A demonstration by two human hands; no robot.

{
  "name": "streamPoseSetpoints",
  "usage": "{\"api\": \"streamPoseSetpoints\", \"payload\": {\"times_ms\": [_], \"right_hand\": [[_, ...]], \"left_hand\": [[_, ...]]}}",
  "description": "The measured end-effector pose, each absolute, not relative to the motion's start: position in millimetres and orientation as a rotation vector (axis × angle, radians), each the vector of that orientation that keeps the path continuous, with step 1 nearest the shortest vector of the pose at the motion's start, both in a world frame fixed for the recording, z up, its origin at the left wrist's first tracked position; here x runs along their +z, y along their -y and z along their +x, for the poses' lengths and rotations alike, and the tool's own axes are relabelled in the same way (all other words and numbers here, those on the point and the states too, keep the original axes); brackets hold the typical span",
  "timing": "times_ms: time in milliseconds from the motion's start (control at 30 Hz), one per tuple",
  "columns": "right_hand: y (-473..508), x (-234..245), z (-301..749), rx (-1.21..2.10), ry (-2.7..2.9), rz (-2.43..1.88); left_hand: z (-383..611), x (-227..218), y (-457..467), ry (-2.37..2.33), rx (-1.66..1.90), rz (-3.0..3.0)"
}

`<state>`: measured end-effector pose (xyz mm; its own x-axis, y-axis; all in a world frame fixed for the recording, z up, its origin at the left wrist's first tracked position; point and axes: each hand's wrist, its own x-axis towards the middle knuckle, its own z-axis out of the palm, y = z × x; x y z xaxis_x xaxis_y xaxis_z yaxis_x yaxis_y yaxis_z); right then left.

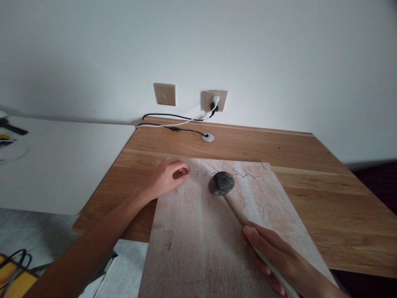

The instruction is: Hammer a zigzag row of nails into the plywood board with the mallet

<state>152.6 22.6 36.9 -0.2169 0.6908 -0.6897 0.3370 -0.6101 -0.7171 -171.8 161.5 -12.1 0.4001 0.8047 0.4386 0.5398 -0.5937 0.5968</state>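
Note:
A pale, reddish-washed wooden board (201, 236) lies on a wooden table (325, 194). Near its far edge runs a row of small nails (245, 175), some bent over. My left hand (166, 178) rests on the board's far left corner with fingertips pinched together on a small nail at the left end of the row. My right hand (276, 256) grips the wooden handle of a hammer (221, 183), whose dark round head hovers over or rests on the board just below the nail row, right of my left hand.
A white table (62, 161) adjoins on the left, with dark items at its far left edge. Wall sockets (214, 100) carry plugged cables (173, 124) running along the table's back edge to a round grommet (207, 137). Yellow object and cables lie on the floor at bottom left.

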Motion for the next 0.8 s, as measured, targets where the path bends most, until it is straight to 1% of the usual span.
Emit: {"api": "streamPoseSetpoints", "payload": {"times_ms": [433,633,800], "right_hand": [[-24.2,44.3,147.3,1.874,1.179,-1.815],[-43.7,57.6,128.7,1.969,1.147,-1.609],[-65.7,59.9,108.5,2.001,1.215,-1.557]], "left_hand": [[-167.9,-12.7,-161.7,-1.226,0.99,2.168],[-168.4,-15.7,-160.8,-1.19,1.021,2.105],[-169.6,-16.8,-162.7,-1.155,1.037,2.111]]}}
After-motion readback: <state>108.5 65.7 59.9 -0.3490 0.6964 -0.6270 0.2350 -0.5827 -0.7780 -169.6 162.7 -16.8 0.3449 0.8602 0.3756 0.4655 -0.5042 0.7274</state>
